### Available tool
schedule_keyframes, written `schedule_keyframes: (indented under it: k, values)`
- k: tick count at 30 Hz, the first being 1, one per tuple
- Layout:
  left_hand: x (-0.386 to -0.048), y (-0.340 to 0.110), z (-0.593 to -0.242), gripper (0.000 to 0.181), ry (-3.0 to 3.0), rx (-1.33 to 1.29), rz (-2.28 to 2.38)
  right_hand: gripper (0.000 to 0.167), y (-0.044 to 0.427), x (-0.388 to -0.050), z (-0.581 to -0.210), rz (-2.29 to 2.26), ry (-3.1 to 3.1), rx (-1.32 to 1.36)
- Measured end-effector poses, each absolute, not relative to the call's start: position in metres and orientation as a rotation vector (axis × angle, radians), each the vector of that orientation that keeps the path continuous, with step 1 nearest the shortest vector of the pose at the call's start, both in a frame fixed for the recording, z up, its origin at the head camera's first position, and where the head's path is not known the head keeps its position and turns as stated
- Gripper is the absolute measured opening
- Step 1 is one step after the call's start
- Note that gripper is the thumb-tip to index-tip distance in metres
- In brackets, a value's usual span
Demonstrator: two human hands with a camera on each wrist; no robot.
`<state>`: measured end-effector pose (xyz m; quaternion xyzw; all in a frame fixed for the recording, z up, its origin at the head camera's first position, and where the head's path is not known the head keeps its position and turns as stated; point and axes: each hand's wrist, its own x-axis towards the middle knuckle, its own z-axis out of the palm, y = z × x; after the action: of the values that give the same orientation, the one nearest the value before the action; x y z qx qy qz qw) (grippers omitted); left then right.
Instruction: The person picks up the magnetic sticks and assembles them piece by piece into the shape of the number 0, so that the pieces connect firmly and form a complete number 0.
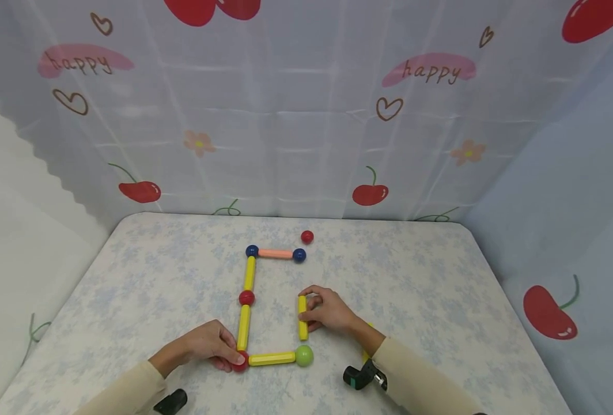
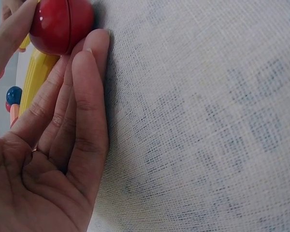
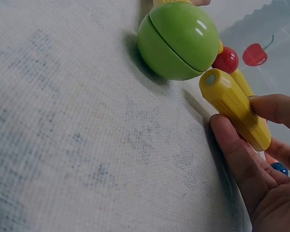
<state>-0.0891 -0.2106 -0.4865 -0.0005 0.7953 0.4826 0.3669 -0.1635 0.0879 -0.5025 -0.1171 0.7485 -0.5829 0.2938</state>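
My left hand (image 1: 210, 344) pinches the red ball (image 2: 63, 24) at the near left corner of a figure of magnetic sticks and balls. From that ball a yellow stick (image 1: 272, 359) runs right to a green ball (image 1: 303, 355). Another yellow stick (image 1: 243, 327) leads away to a second red ball (image 1: 246, 297). With thumb and fingers, my right hand (image 1: 329, 311) holds a loose yellow stick (image 3: 237, 108). Its near end, showing a metal disc, points toward the green ball, with a small gap between them in the head view.
Farther back, a yellow stick (image 1: 249, 273), a blue ball (image 1: 252, 251), a pink stick (image 1: 275, 253) and another blue ball (image 1: 299, 255) continue the figure. A separate red ball (image 1: 307, 237) lies behind. Under the right forearm, another yellow piece (image 1: 366, 357) is partly hidden.
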Motion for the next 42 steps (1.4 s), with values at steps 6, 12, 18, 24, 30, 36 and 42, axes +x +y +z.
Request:
schedule_keyframes:
  k: [6, 12, 18, 24, 30, 36, 42]
  values:
    - [-0.0884, -0.2115, -0.4857, 0.023, 2.038, -0.001, 1.241, 0.048, 0.0881, -0.16, -0.504, -1.545, 2.008, -0.325]
    - [-0.0876, -0.2111, -0.4855, 0.023, 2.034, -0.01, 1.241, 0.048, 0.0876, -0.1557, -0.5021, -1.509, 2.033, -0.36]
    - [-0.0869, -0.2119, -0.4855, 0.024, 2.023, -0.003, 1.253, 0.048, 0.0881, -0.1534, -0.4979, -1.494, 2.055, -0.378]
    - [-0.0862, -0.212, -0.4855, 0.024, 2.019, 0.005, 1.265, 0.047, 0.0902, -0.1568, -0.5011, -1.469, 2.084, -0.406]
    - [-0.0864, -0.2115, -0.4859, 0.024, 2.022, 0.004, 1.263, 0.046, 0.0921, -0.1593, -0.5051, -1.462, 2.097, -0.424]
    - [-0.0873, -0.2113, -0.4866, 0.023, 2.028, 0.007, 1.256, 0.044, 0.0934, -0.1612, -0.505, -1.435, 2.125, -0.466]
    - [-0.0878, -0.211, -0.4837, 0.023, 2.035, 0.018, 1.262, 0.04, 0.0956, -0.1634, -0.5026, -1.429, 2.135, -0.48]
